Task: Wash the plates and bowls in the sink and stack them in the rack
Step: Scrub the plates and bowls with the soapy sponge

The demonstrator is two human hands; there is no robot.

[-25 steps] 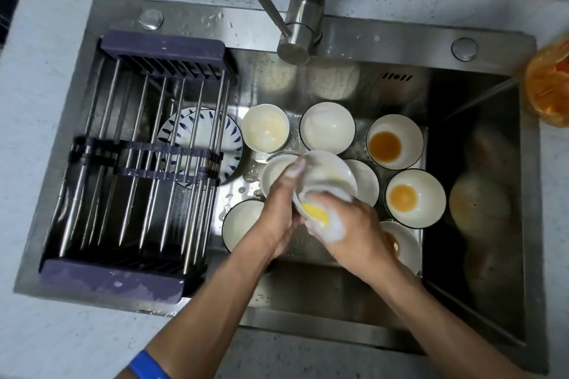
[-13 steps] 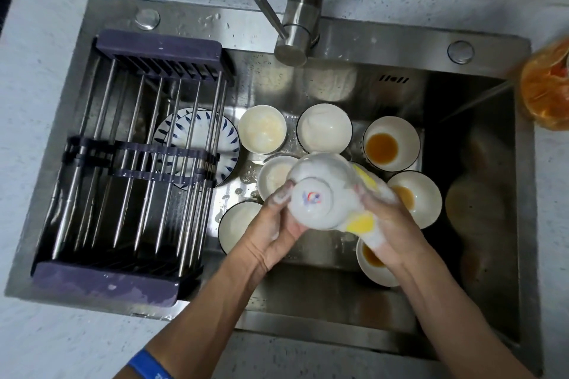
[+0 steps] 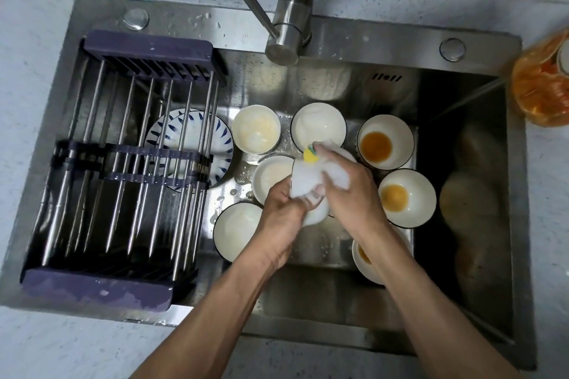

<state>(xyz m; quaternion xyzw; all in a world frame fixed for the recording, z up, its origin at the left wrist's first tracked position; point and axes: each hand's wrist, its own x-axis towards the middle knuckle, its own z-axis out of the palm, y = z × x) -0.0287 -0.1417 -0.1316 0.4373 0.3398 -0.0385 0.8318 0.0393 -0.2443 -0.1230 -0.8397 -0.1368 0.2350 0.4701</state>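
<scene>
Two hands work one soapy bowl (image 3: 308, 184): left hand (image 3: 284, 218) grips it, right hand (image 3: 351, 191) presses a sponge (image 3: 310, 156) (yellow) against it.

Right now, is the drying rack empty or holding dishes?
Empty: no dish sits on the rack's bars; the blue-patterned plate lies beneath them in the sink.

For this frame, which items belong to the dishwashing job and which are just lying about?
Job: left hand gripping soapy bowl; right hand with sponge; dirty bowls; patterned plate; rack; sink.
Lying about: orange bag.
</scene>
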